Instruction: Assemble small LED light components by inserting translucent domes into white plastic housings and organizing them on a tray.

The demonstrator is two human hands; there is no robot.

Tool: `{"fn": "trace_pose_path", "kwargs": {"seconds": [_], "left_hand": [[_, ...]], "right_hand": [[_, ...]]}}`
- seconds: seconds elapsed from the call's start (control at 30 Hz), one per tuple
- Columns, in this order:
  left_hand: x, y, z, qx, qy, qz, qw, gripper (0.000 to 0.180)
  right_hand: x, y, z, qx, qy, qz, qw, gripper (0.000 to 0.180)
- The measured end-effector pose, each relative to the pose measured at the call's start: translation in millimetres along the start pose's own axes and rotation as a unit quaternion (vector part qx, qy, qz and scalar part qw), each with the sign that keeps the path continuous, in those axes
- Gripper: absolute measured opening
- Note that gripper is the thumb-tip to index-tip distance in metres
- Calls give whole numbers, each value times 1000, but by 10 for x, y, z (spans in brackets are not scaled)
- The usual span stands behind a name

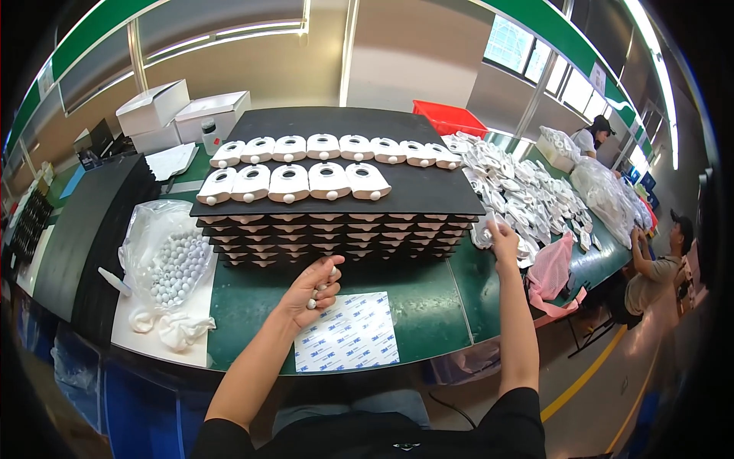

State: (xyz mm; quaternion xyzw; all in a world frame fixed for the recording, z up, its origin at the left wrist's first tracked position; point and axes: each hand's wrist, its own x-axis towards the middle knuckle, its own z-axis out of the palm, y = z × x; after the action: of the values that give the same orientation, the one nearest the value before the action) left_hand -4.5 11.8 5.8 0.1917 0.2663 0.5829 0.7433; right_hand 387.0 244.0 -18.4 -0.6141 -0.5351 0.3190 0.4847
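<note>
My left hand [315,292] is closed around several small white balls [311,304], just in front of the stack. My right hand [502,243] grips a white plastic part [483,231] at the near edge of a loose heap of similar parts [508,187]. Between my hands rises a stack of black boards [417,200] with white parts in the gaps. On the top board lie two rows of white parts [329,180], each with a round opening and a small ball at its near end; the front row is shorter. A clear bag [164,229] of white balls lies to the left.
A printed white sheet [345,333] lies on the green table [428,306] before me. Black boards [99,237] are stacked at the left, near white cloth gloves [180,329]. A red bin [449,118] and pink mesh bag [552,268] are on the right, where two people work.
</note>
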Motion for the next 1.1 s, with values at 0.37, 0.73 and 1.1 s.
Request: {"fn": "trace_pose_path", "kwargs": {"seconds": [0.37,0.73,1.1], "left_hand": [[-4,-12,-88,9,21,5,1000,16],[6,16,-137,4,31,24,999,21],[2,9,-147,10,15,31,999,24]], "right_hand": [[-1724,-681,-15,268,-177,11,947,22],[-2432,-949,923,169,-397,-68,900,15],[-2633,-759,1255,100,-378,-135,911,12]]}}
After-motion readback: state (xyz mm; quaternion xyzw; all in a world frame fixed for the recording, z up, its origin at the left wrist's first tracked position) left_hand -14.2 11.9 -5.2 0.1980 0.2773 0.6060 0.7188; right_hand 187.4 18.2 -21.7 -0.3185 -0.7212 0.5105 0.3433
